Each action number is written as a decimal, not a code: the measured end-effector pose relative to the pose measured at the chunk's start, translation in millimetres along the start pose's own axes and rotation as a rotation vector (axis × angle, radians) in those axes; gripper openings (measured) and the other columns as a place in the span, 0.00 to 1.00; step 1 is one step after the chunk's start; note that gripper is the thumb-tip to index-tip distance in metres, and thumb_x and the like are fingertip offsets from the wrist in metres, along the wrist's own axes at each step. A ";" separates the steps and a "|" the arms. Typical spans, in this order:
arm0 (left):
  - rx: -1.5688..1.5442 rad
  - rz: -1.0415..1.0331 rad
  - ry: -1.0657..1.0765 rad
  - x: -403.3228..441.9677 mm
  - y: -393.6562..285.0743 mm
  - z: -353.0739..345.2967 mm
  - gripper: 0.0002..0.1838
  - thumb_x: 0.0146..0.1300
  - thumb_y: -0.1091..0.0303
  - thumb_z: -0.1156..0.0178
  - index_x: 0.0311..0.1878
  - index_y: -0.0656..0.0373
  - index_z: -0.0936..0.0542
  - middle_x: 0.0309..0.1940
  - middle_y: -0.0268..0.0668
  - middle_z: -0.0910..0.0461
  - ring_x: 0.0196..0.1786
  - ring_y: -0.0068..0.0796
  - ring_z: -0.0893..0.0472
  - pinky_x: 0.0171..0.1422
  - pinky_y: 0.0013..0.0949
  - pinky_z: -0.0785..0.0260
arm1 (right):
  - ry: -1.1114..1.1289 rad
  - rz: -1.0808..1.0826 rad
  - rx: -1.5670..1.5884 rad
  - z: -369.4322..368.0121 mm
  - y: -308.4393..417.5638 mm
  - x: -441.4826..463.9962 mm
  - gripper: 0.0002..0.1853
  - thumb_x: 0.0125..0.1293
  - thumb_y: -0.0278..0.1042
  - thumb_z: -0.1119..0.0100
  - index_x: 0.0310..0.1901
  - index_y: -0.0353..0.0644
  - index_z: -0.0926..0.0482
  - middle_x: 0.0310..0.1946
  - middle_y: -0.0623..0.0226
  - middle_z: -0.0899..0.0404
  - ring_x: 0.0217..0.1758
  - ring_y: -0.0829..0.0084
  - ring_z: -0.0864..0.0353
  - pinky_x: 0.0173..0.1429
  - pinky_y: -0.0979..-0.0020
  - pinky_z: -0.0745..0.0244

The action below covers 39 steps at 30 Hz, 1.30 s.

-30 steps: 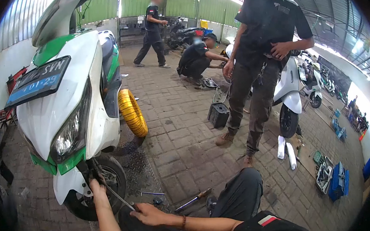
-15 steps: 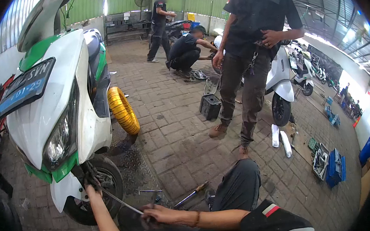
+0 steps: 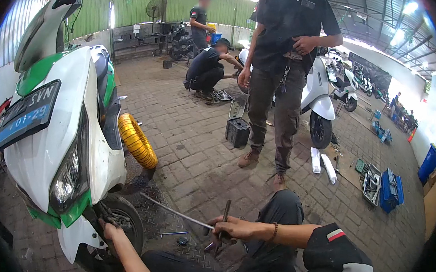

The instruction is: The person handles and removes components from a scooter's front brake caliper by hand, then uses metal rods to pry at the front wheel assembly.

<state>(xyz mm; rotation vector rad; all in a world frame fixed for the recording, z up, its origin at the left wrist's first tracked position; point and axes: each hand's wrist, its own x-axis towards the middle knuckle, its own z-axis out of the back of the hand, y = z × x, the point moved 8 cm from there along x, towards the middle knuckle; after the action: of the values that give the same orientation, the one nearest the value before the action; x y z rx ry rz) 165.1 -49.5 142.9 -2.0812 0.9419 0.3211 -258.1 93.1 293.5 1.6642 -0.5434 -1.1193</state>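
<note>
My left hand [image 3: 112, 231] is at the front fork of a white and green scooter [image 3: 51, 142], beside its front wheel [image 3: 126, 228]. Its fingers look bent around a dark part there, which I cannot make out. My right hand [image 3: 234, 228], above my bent knee, is closed on a T-handle wrench [image 3: 178, 212]. The wrench's long shaft points left toward the scooter, its end apart from the wheel, and the crossbar rises through my fist. On the floor between my arms lie a thin L-shaped rod [image 3: 175, 233] and a small dark piece [image 3: 183, 241].
A yellow-wrapped tyre [image 3: 137, 141] leans by the scooter. A person [image 3: 286, 70] stands close ahead, near a black box [image 3: 238, 132]. Another person [image 3: 208, 71] squats behind. White packages [image 3: 327, 168], an open tool case [image 3: 371, 186] and a blue toolbox [image 3: 391, 190] lie right.
My right hand has drawn the T-handle wrench away from the front wheel, back and to the right. My left hand stays at the fork. The view has shifted slightly.
</note>
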 end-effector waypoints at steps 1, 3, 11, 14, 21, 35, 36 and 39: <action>0.064 0.024 -0.027 -5.1 0.1 -0.5 0.23 0.65 0.54 0.41 0.54 0.63 0.25 0.51 0.38 0.23 0.45 0.30 0.22 0.48 0.32 0.28 | -0.009 0.036 0.025 6.6 -2.5 5.1 0.22 0.68 0.38 0.55 0.60 0.33 0.32 0.34 0.68 0.27 0.31 0.79 0.33 0.36 0.76 0.37; 0.125 0.048 -0.054 0.2 2.8 7.7 0.23 0.65 0.53 0.41 0.55 0.63 0.25 0.51 0.38 0.23 0.45 0.30 0.22 0.47 0.34 0.29 | -0.016 0.083 0.071 10.0 -0.1 7.8 0.17 0.68 0.34 0.54 0.53 0.33 0.26 0.25 0.72 0.26 0.22 0.84 0.35 0.25 0.79 0.40; -0.089 0.063 0.240 90.7 25.9 18.0 0.18 0.69 0.54 0.47 0.53 0.56 0.25 0.40 0.32 0.22 0.34 0.24 0.26 0.39 0.27 0.31 | -0.048 0.122 0.040 17.1 -13.1 8.0 0.18 0.70 0.36 0.55 0.55 0.35 0.27 0.30 0.74 0.25 0.26 0.85 0.31 0.29 0.81 0.38; -0.098 0.070 0.179 59.7 21.2 2.5 0.16 0.70 0.55 0.48 0.49 0.56 0.23 0.37 0.31 0.23 0.30 0.22 0.27 0.35 0.27 0.30 | -0.110 0.096 0.035 22.5 -7.1 -1.4 0.19 0.72 0.38 0.55 0.57 0.35 0.29 0.35 0.73 0.25 0.35 0.85 0.30 0.37 0.80 0.35; 0.094 0.105 -0.114 28.1 15.2 6.4 0.18 0.70 0.59 0.50 0.54 0.62 0.24 0.47 0.40 0.22 0.42 0.35 0.21 0.50 0.37 0.26 | 0.092 0.091 0.031 20.2 -20.6 9.6 0.18 0.73 0.40 0.55 0.56 0.36 0.28 0.38 0.72 0.25 0.42 0.84 0.30 0.42 0.82 0.35; 0.176 0.188 -0.658 -41.5 -8.9 -5.2 0.25 0.63 0.56 0.41 0.53 0.70 0.27 0.47 0.43 0.22 0.43 0.37 0.20 0.46 0.39 0.23 | 0.042 0.114 -0.147 16.9 3.7 2.7 0.25 0.70 0.44 0.55 0.61 0.34 0.33 0.46 0.62 0.23 0.41 0.76 0.31 0.45 0.74 0.32; 0.141 0.137 -0.563 -20.2 -0.3 0.0 0.24 0.63 0.57 0.41 0.53 0.70 0.27 0.46 0.43 0.22 0.42 0.37 0.20 0.45 0.39 0.23 | 0.035 0.117 -0.144 17.1 8.5 0.4 0.25 0.70 0.44 0.55 0.61 0.34 0.33 0.46 0.62 0.23 0.41 0.76 0.31 0.45 0.74 0.32; -0.069 -0.009 -0.126 94.7 32.8 23.3 0.21 0.63 0.61 0.42 0.51 0.70 0.26 0.45 0.44 0.22 0.40 0.38 0.20 0.42 0.39 0.22 | 0.073 0.134 -0.115 9.5 18.5 -3.9 0.25 0.70 0.43 0.55 0.61 0.33 0.33 0.44 0.62 0.24 0.43 0.73 0.29 0.47 0.72 0.32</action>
<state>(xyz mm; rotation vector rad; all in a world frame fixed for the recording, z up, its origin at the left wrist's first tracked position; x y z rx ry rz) 208.9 -93.0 60.7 -2.1000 0.8567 0.4808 -265.2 84.4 311.3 1.5399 -0.5260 -0.9707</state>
